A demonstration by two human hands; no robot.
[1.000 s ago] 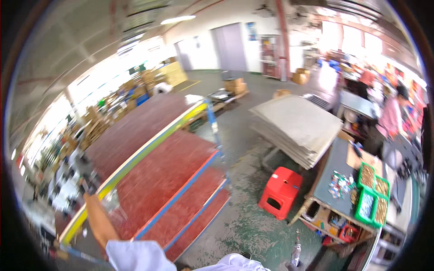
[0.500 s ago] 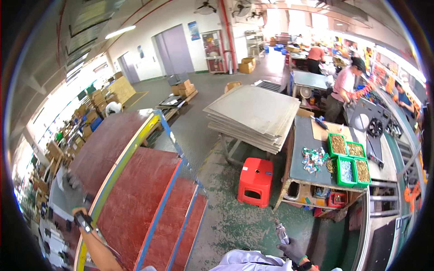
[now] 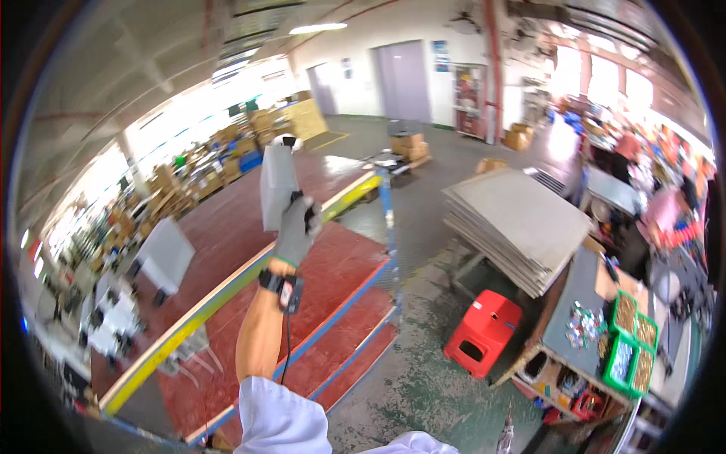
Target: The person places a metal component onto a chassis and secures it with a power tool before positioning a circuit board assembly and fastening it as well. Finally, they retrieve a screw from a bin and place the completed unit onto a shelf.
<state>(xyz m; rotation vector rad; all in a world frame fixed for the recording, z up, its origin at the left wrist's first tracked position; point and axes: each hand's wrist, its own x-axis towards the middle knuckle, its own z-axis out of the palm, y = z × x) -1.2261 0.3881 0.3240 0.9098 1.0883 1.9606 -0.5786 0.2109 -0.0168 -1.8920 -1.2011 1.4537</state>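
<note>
My left hand [image 3: 297,227], in a grey glove with a dark device strapped at the wrist, reaches over the yellow-edged red board [image 3: 227,208]. Its fingers are closed at the lower edge of a light grey flat casing [image 3: 278,185], which stands upright above the board. A similar light grey casing [image 3: 166,253] with dark end pieces rests farther left on the same board. At the lower edge, the tip and upper body of a slim powered screwdriver [image 3: 505,437] point upward. My right hand is out of the picture.
Lower red boards [image 3: 302,303] with blue edges step down below the top one. A red stool [image 3: 484,333], a stack of grey sheets [image 3: 522,219] and a workbench [image 3: 563,303] with green bins [image 3: 624,356] stand to the right. People work at the far right.
My left hand has moved from the far left toward the middle, bringing the casing with it. The view has swung left, and my right hand has dropped out of the picture.
</note>
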